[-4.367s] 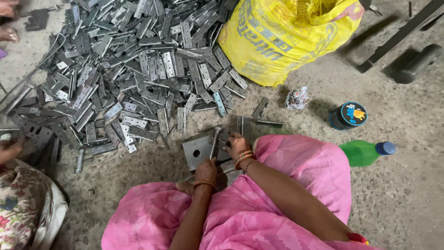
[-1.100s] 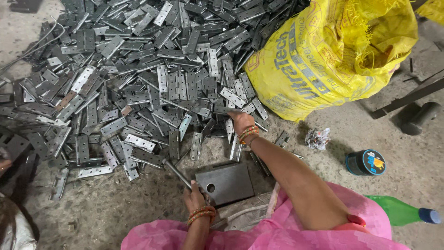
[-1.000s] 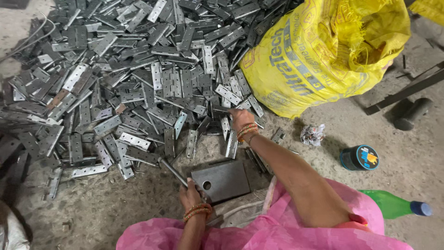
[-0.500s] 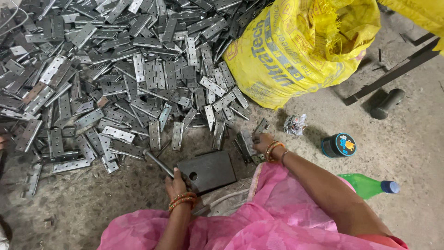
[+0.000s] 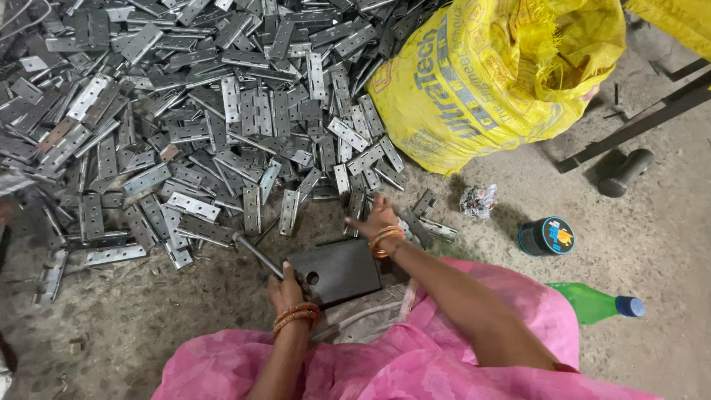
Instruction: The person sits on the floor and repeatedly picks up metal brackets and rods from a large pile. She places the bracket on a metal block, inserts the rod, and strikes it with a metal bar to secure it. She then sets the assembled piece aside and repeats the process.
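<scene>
On gritty floor, the left hand (image 5: 287, 283) is clenched round a hammer (image 5: 255, 250) handle, its head lying just beside the dark block (image 5: 337, 270). That block sits flat right before the pink lap, a hole near its left edge. Over at the pile's near edge, the right hand (image 5: 378, 218) reaches with fingers spread onto a hinge (image 5: 358, 208); whether it grasps, I cannot tell. Behind, the hinge heap (image 5: 192, 96) and a yellow sack (image 5: 496, 74); to the right, a tin (image 5: 546, 237) and green bottle (image 5: 596, 302).
</scene>
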Available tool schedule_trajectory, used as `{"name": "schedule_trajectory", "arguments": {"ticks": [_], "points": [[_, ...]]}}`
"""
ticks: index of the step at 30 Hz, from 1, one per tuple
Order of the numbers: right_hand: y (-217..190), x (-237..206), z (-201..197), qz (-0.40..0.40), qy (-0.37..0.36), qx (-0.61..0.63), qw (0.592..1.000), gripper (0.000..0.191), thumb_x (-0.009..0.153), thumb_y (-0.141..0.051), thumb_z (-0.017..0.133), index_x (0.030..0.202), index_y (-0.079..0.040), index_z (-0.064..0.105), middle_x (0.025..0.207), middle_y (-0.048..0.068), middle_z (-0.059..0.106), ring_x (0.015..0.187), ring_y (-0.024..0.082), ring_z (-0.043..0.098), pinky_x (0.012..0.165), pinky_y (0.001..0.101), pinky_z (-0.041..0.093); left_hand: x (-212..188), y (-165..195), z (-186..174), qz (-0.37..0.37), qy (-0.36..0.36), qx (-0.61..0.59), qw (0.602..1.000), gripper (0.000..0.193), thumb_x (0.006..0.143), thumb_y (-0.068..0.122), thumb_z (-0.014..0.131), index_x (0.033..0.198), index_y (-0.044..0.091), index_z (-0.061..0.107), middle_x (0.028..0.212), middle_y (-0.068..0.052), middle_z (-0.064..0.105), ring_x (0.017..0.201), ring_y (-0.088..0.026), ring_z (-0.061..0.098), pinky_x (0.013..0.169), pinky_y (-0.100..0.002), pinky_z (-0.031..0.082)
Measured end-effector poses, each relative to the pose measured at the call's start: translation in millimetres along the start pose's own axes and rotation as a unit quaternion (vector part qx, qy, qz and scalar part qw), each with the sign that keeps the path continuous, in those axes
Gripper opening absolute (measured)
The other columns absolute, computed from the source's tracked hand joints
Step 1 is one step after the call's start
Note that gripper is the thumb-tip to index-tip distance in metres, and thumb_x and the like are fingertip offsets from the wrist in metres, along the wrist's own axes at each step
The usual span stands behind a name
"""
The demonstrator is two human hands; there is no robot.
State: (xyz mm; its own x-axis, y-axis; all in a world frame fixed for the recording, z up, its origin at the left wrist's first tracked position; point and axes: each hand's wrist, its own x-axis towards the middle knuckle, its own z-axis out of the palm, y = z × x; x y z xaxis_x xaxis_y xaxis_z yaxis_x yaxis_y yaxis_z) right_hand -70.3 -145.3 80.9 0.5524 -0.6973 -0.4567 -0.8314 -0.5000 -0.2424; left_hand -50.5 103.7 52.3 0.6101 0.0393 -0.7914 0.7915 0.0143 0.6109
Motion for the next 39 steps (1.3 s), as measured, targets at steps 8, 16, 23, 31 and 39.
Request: {"name": "schedule_trajectory", "arguments": {"ticks": [8,16,23,31,39], "points": [[-8,12,46,0.060,0.085,0.053,0.993,0.113,0.069,-0.038,0.085,0.159,-0.011,0.022,0.139,0.025,0.057,0.115,0.037,0.067,0.093,0.0422,0.058,3,-3,0,0.084,-0.044,-0.046,0.994,0.036,0.104,0.032,0.059,0.083,0.005,0.048,0.061,-0.003,0.049,0.043,-0.016,0.046,0.038,-0.034,0.036],[45,26,-10,-0.066,-0.030,0.201,0.977,0.076,0.068,-0.023,0.087,0.139,-0.012,0.061,0.117,0.018,0.075,0.108,0.029,0.073,0.097,0.0351,0.058,6,-8,-4,0.070,-0.034,-0.016,0.997,0.037,0.104,0.033,0.059,0.082,0.006,0.049,0.060,-0.004,0.051,0.044,-0.017,0.047,0.038,-0.034,0.034],[190,46,-93,-0.160,-0.105,-0.033,0.981,0.070,0.070,-0.021,0.086,0.136,-0.011,0.065,0.126,0.013,0.074,0.114,0.028,0.072,0.104,0.0382,0.054,6,-7,-3,0.059,-0.037,-0.010,0.998,0.032,0.101,0.034,0.059,0.091,0.007,0.045,0.064,-0.004,0.051,0.045,-0.016,0.048,0.037,-0.034,0.034],[253,62,-54,-0.079,-0.088,-0.079,0.990,0.082,0.060,-0.022,0.092,0.135,-0.010,0.061,0.124,0.018,0.072,0.115,0.033,0.069,0.099,0.0418,0.055,0,-5,-7,0.045,-0.027,0.011,0.999,0.032,0.103,0.035,0.060,0.092,0.005,0.052,0.065,-0.004,0.053,0.046,-0.015,0.048,0.038,-0.034,0.035],[229,63,-41,-0.118,-0.013,-0.210,0.970,0.082,0.052,-0.030,0.099,0.125,-0.012,0.067,0.120,0.022,0.067,0.110,0.038,0.067,0.093,0.0450,0.056,26,-21,-7,0.087,-0.025,0.016,0.996,0.030,0.101,0.033,0.062,0.090,0.006,0.055,0.065,-0.002,0.052,0.047,-0.015,0.047,0.043,-0.036,0.037]]}}
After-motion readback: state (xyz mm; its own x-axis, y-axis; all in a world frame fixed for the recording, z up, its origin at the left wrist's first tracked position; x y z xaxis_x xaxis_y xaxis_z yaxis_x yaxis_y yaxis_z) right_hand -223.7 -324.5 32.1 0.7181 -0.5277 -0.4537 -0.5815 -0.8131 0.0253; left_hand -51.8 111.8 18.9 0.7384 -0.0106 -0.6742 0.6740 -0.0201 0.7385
